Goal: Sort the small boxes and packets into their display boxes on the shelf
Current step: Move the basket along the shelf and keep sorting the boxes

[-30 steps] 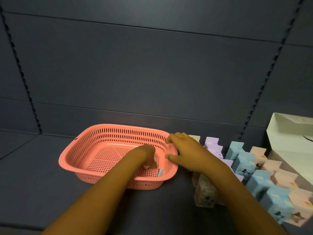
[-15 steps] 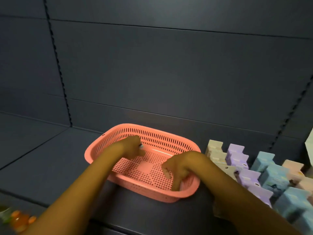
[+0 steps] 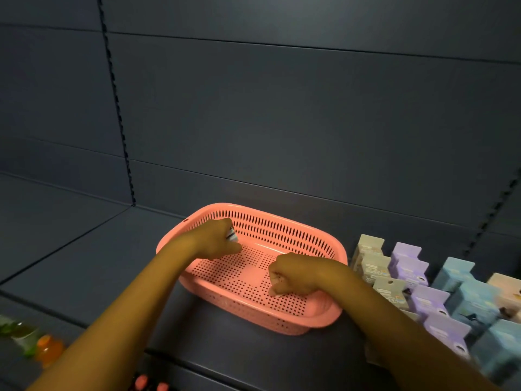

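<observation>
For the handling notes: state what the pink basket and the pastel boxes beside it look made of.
Pink basket: moulded plastic by its look, semi-matte, with uniform slots and punched holes. Pastel boxes: probably printed card, matte, with crisp folded edges and hang-tab holes.

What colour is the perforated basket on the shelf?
Salmon pink, all over; the basket shows plainly in the head view, the only one given.

A shop aisle: dark retail shelving with slotted uprights on its back panels, and rows of pastel hang-tab product boxes lined up along the shelf's right end beside a pink stock basket.
</observation>
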A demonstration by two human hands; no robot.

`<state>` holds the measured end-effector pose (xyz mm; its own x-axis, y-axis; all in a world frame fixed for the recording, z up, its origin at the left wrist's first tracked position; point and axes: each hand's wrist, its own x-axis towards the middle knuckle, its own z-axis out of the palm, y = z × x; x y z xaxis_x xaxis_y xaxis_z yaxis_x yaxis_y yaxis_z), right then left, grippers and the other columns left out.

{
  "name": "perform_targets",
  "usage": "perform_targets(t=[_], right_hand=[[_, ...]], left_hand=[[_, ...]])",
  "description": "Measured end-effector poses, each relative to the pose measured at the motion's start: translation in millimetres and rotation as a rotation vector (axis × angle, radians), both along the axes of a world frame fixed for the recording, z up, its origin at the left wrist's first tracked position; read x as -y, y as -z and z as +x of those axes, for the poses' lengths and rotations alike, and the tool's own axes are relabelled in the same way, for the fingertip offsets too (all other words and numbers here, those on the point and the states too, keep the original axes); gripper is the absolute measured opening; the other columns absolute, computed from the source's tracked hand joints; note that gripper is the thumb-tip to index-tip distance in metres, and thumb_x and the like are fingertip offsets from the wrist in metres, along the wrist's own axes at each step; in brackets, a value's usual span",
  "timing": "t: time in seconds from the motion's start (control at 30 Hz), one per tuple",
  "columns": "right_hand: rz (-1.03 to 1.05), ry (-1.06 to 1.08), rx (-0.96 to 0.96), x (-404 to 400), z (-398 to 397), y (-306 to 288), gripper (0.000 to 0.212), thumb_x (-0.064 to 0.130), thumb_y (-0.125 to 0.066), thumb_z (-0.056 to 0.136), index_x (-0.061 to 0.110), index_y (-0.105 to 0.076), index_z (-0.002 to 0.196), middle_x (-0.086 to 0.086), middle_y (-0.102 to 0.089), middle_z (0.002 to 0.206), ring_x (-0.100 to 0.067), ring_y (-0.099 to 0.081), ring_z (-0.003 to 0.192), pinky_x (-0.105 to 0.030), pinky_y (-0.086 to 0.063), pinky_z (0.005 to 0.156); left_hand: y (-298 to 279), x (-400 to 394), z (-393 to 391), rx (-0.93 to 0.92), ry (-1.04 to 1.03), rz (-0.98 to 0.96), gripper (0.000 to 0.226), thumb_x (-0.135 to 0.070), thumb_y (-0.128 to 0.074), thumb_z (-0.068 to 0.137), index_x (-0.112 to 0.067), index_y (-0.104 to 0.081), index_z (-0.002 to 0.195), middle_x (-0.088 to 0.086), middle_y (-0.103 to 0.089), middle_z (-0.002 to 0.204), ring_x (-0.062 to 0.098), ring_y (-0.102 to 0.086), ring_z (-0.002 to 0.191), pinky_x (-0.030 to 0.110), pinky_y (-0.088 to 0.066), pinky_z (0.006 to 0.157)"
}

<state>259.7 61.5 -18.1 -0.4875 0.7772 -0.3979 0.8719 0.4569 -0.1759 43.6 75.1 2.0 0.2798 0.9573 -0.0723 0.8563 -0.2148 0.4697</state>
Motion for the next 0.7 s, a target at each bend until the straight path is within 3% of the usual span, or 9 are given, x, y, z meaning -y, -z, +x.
perform_targets(t=[0.13,0.3,0.4,0.53,0.7], right_hand=[[-0.092,0.046,-0.003,0.6,-0.1,-3.0,0.031,0.043,-0.052,0.094,0.013,-0.052,0.1,-0.001,-0.067,0.081,-0.014,-0.065,0.067,-0.042,-0.054,0.078],[0.078,0.053,-0.129,2.6,4.7,-5.8,0.024,0.038,-0.046,0.096,0.023,-0.034,0.11,0.0,-0.063,0.095,-0.016,-0.063,0.084,-0.038,-0.054,0.075],[0.219,0.108,-0.25,4.4,6.0,-7.9,0.014,0.037,-0.046,0.095,0.024,-0.046,0.1,0.002,-0.064,0.101,-0.016,-0.062,0.087,-0.038,-0.054,0.076],[0.371,0.161,-0.296,11.4,5.6,-12.7,0.018,0.043,-0.045,0.096,0.029,-0.054,0.089,0.007,-0.064,0.102,-0.009,-0.06,0.087,-0.036,-0.054,0.078],[0.464,0.24,-0.291,30.4,9.4,-16.9,0.017,0.044,-0.046,0.096,0.029,-0.051,0.102,0.008,-0.061,0.12,-0.01,-0.059,0.096,-0.027,-0.048,0.076]], left_hand=[[1.0,3.2,-5.5,-0.018,0.022,0.009,0.014,-0.029,-0.062,0.09,-0.022,-0.051,0.093,-0.009,-0.057,0.089,0.002,-0.051,0.069,0.018,-0.039,0.057],[0.4,3.7,-17.1,0.023,0.027,0.066,0.011,-0.026,-0.065,0.087,-0.022,-0.055,0.085,-0.008,-0.059,0.083,0.002,-0.054,0.065,0.018,-0.042,0.056],[-2.2,3.4,-20.9,0.059,0.047,0.132,0.016,-0.025,-0.066,0.085,-0.027,-0.052,0.076,-0.012,-0.058,0.08,0.0,-0.054,0.065,0.016,-0.04,0.055],[-3.9,2.6,-22.1,0.108,0.102,0.177,0.022,-0.023,-0.068,0.084,-0.031,-0.049,0.074,-0.013,-0.059,0.083,0.0,-0.056,0.065,0.013,-0.04,0.052],[-1.6,9.2,-19.2,0.15,0.147,0.143,0.018,-0.03,-0.069,0.086,-0.03,-0.052,0.082,-0.016,-0.061,0.089,0.006,-0.063,0.059,0.016,-0.043,0.046]])
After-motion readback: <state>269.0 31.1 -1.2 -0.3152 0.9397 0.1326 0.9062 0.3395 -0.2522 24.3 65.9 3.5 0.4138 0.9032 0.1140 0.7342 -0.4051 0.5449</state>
